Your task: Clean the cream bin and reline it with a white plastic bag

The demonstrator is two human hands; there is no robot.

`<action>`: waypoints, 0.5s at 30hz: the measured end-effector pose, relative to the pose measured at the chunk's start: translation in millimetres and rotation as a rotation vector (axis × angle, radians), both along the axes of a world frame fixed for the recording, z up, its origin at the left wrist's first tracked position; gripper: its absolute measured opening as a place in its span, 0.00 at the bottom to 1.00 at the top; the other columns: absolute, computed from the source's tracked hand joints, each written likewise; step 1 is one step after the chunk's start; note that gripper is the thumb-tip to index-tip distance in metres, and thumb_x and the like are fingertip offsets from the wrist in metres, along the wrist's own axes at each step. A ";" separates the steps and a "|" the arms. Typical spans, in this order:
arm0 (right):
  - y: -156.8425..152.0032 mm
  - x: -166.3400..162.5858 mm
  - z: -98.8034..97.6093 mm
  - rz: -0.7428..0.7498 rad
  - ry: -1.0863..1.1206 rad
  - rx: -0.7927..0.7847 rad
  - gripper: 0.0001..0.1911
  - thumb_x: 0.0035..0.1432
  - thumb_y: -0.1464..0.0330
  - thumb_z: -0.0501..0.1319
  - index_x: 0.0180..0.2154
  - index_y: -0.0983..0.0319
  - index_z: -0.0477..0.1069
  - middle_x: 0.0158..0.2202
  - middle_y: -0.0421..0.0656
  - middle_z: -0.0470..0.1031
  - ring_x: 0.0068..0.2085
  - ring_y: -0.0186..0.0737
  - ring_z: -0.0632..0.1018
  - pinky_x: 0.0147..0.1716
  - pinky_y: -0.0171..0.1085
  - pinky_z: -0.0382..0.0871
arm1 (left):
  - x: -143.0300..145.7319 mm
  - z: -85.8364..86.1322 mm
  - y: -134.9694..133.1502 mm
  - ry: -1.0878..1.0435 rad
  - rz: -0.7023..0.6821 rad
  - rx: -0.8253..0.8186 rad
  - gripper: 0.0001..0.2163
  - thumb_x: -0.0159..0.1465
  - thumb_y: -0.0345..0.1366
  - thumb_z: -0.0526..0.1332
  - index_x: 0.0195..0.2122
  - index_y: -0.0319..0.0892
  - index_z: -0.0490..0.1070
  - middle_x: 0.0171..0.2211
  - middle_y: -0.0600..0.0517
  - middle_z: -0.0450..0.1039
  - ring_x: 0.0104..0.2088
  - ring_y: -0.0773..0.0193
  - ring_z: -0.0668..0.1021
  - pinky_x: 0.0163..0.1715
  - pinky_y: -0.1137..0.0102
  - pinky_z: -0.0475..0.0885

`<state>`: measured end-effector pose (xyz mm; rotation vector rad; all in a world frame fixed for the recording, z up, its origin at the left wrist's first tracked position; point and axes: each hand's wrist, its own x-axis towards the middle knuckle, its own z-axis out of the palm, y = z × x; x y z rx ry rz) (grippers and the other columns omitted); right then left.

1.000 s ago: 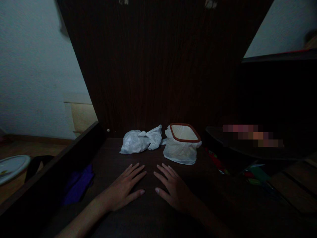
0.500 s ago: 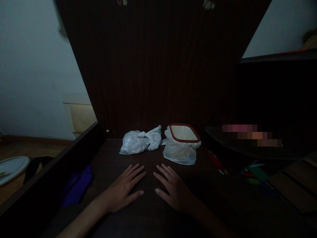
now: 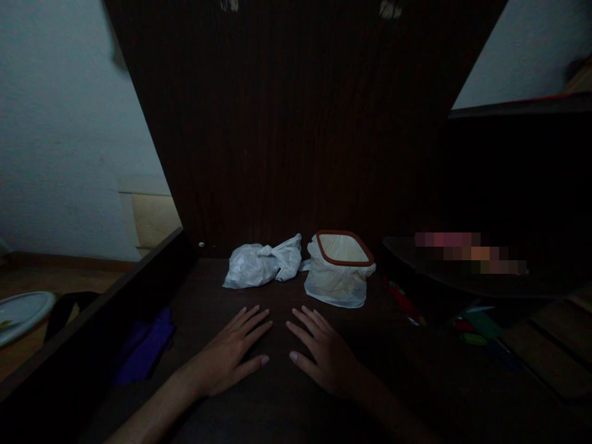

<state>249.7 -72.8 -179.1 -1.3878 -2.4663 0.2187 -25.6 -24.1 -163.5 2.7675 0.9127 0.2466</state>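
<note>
No shift seen across last second: left hand (image 3: pixel 231 356) and right hand (image 3: pixel 325 359) kept spread on dark wooden surface (image 3: pixel 277 407), grip released. Knotted white bag (image 3: pixel 252 266) and brown-rimmed bin (image 3: pixel 337 285) left untouched beyond fingertips; handling apparently not begun.

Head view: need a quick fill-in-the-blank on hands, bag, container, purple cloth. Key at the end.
1. The left hand and right hand rest palms ____ on the dark surface.
2. Between them, the two hands hold ____.
3. In the picture, the white-lined container stands to the ____ of the knotted white bag.
4. The purple cloth lies nearer the ____ hand.

Missing words: down; nothing; right; left.
</note>
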 end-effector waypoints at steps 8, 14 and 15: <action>-0.2 -0.5 1.0 -0.002 0.007 -0.012 0.28 0.67 0.60 0.58 0.66 0.60 0.65 0.70 0.52 0.59 0.71 0.57 0.59 0.67 0.60 0.58 | -1.8 -1.7 0.0 -0.032 -0.012 0.047 0.28 0.72 0.50 0.54 0.71 0.51 0.54 0.72 0.48 0.54 0.71 0.47 0.59 0.67 0.46 0.61; 0.0 -0.6 0.3 -0.005 0.015 -0.005 0.28 0.67 0.61 0.60 0.65 0.61 0.65 0.70 0.53 0.59 0.70 0.58 0.60 0.67 0.61 0.57 | -1.9 -2.7 0.3 -0.045 -0.022 0.042 0.28 0.72 0.49 0.55 0.71 0.51 0.54 0.72 0.47 0.54 0.71 0.46 0.60 0.67 0.45 0.60; -0.1 -0.7 0.9 -0.004 0.015 -0.008 0.28 0.66 0.61 0.60 0.65 0.61 0.65 0.70 0.53 0.59 0.70 0.58 0.60 0.67 0.61 0.57 | -1.9 -2.9 0.4 -0.049 -0.022 0.042 0.28 0.72 0.48 0.55 0.71 0.51 0.54 0.72 0.47 0.54 0.71 0.46 0.59 0.68 0.45 0.60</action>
